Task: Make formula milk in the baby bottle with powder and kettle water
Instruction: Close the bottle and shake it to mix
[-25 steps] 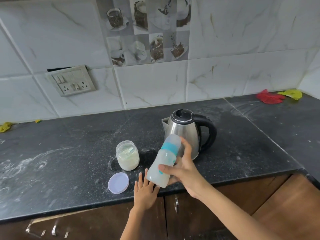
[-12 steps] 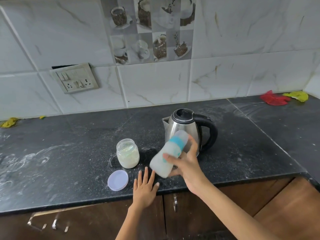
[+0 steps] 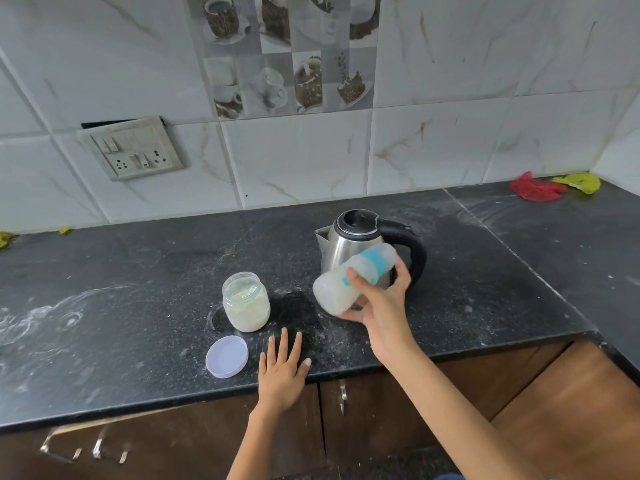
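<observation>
Surface: a black speckled stone countertop (image 3: 138, 306), dusted with pale powder smears and ring marks, thickest at the left. Wall: white marble-veined tiles (image 3: 450, 81) with a printed panel of coffee cups at top centre.

Far left, against the wall: small yellow scraps (image 3: 5, 239).

Left wall: a grey switch-and-socket plate (image 3: 133, 147), set crooked, with a dark gap above it.

Left of centre: a clear lidless jar holding pale cream powder (image 3: 246, 302), standing upright. Its round lilac plastic lid (image 3: 227, 356) lies flat nearer the counter edge, apart from the jar.

Centre front: the left hand (image 3: 282, 370), flat on the countertop edge with fingers straight and spread, holding nothing, just right of the lid.

Right of centre: a translucent baby bottle with a teal collar and clear cap (image 3: 353, 280), filled with cloudy white liquid, tilted steeply with the cap end up and to the right, held in the air above the countertop. The right hand (image 3: 381, 306) grips its body, fingers and thumb wrapped round it.

Behind the bottle: a stainless steel electric kettle with black lid and handle (image 3: 349, 240), upright, spout to the left.

Far right corner: a red cloth (image 3: 535, 190) and a yellow-green cloth (image 3: 578, 181), touching.

Below the counter: brown wooden cabinet doors (image 3: 381, 427) with metal handles.
</observation>
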`<act>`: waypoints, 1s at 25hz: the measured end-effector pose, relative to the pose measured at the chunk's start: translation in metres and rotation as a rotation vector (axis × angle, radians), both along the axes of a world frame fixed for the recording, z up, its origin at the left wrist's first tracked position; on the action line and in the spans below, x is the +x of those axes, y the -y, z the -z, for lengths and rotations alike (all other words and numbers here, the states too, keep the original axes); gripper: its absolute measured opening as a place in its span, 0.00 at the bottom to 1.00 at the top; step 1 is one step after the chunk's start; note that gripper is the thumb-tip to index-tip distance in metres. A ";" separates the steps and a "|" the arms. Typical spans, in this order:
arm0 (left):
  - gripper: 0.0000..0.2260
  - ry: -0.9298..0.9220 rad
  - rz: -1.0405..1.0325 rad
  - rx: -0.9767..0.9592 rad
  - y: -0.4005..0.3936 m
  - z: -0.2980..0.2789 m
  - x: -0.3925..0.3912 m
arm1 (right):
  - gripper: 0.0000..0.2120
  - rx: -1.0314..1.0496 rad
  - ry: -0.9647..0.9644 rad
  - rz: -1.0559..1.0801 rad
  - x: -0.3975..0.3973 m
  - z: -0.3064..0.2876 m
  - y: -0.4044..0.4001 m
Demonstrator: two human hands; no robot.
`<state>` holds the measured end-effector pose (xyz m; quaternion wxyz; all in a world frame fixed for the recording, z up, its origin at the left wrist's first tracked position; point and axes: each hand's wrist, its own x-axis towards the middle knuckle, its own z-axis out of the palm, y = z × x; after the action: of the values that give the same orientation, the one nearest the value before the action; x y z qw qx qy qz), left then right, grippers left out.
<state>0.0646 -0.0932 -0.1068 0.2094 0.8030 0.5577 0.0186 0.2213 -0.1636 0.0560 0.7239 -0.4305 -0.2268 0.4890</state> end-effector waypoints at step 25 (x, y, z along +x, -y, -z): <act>0.26 -0.006 0.005 0.008 0.002 -0.003 0.000 | 0.41 -0.032 0.065 -0.013 -0.003 0.006 0.008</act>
<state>0.0647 -0.0948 -0.1037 0.2044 0.8053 0.5563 0.0180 0.2188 -0.1718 0.0498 0.7059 -0.4562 -0.2451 0.4832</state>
